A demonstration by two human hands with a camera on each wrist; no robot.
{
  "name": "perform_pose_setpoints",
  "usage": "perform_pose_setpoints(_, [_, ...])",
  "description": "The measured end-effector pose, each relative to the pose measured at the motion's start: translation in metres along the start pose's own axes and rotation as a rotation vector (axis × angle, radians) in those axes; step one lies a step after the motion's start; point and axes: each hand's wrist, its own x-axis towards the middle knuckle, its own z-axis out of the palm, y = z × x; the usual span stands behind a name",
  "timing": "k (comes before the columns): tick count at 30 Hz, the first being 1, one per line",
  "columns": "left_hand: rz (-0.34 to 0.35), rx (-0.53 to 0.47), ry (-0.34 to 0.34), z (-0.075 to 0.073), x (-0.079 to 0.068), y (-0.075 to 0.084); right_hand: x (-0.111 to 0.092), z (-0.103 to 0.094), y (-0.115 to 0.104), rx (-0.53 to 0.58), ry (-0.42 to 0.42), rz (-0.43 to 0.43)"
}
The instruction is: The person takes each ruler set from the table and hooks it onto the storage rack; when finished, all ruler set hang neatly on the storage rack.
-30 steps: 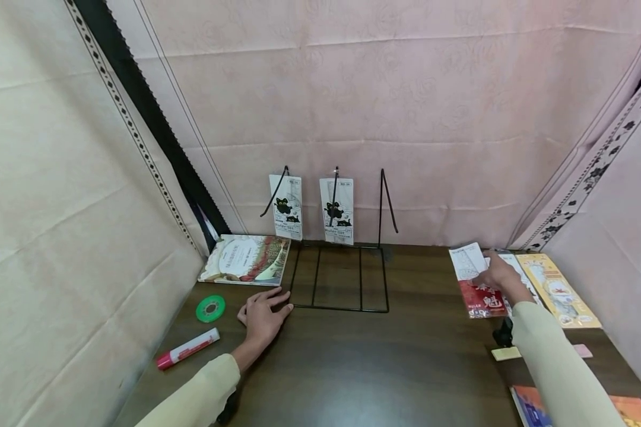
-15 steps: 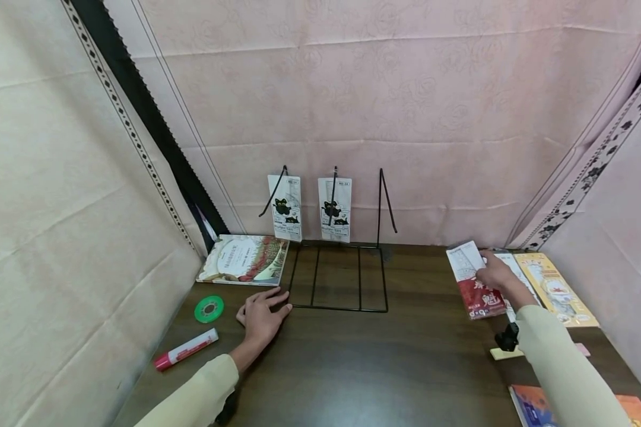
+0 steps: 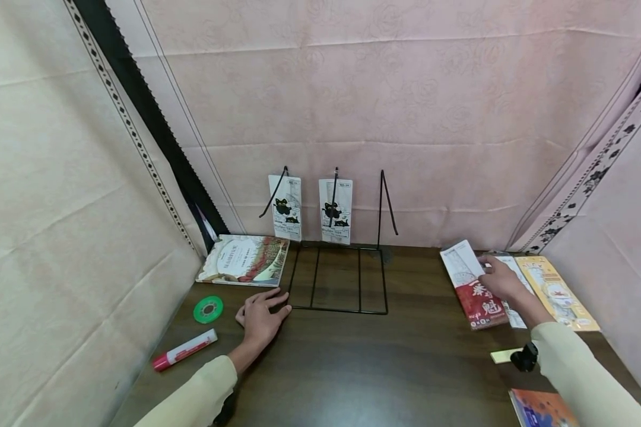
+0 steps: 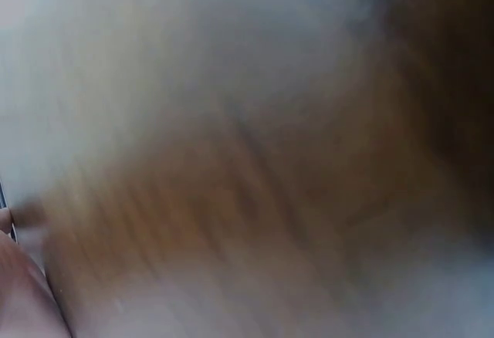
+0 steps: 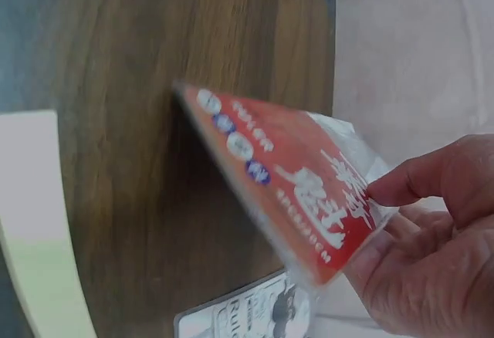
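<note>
My right hand (image 3: 504, 281) pinches a red-and-white ruler set packet (image 3: 476, 299) in clear wrapping. In the right wrist view the packet (image 5: 297, 168) tilts up off the table, thumb on its printed face and fingers behind. A white ruler set card with a cat (image 3: 514, 315) lies partly under that hand. My left hand (image 3: 263, 318) rests on the table, its fingertips at the near left corner of a black wire display rack (image 3: 338, 309). Two cat-printed ruler set cards, one left (image 3: 294, 196) and one central (image 3: 344, 198), hang on its hooks. The third hook (image 3: 389, 204) is bare.
A book (image 3: 240, 261) lies left of the rack. Green tape (image 3: 208, 309) and a glue stick (image 3: 186, 350) lie further left. On the right are a yellow packet (image 3: 558, 293), a pale yellow strip (image 3: 502, 356) and an orange book (image 3: 545, 406). Cloth walls surround the table.
My right hand has taken the red-and-white packet and lifted its edge, shifting it slightly left and nearer. My left hand has stayed at the rack's corner.
</note>
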Motion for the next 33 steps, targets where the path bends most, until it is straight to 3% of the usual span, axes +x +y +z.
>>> perform_pose_setpoints(5, [0.0,0.004,0.0,0.0,-0.001,-0.001,-0.011,0.005,-0.014,-0.023,0.088,-0.083])
perform_pose_setpoints(10, [0.009,0.004,0.016,0.002,0.0,0.0,-0.027,0.007,-0.032,-0.132,0.163,-0.2])
perform_pose_setpoints(15, [0.014,0.009,0.021,0.003,0.0,0.001,-0.043,0.007,-0.051,-0.184,0.182,-0.258])
perform_pose_setpoints(23, [-0.004,0.01,0.0,0.001,0.001,0.0,-0.068,0.008,-0.082,-0.06,0.111,-0.292])
perform_pose_setpoints(33, [-0.003,0.012,0.0,0.001,0.001,-0.001,-0.092,0.015,-0.102,0.006,0.12,-0.442])
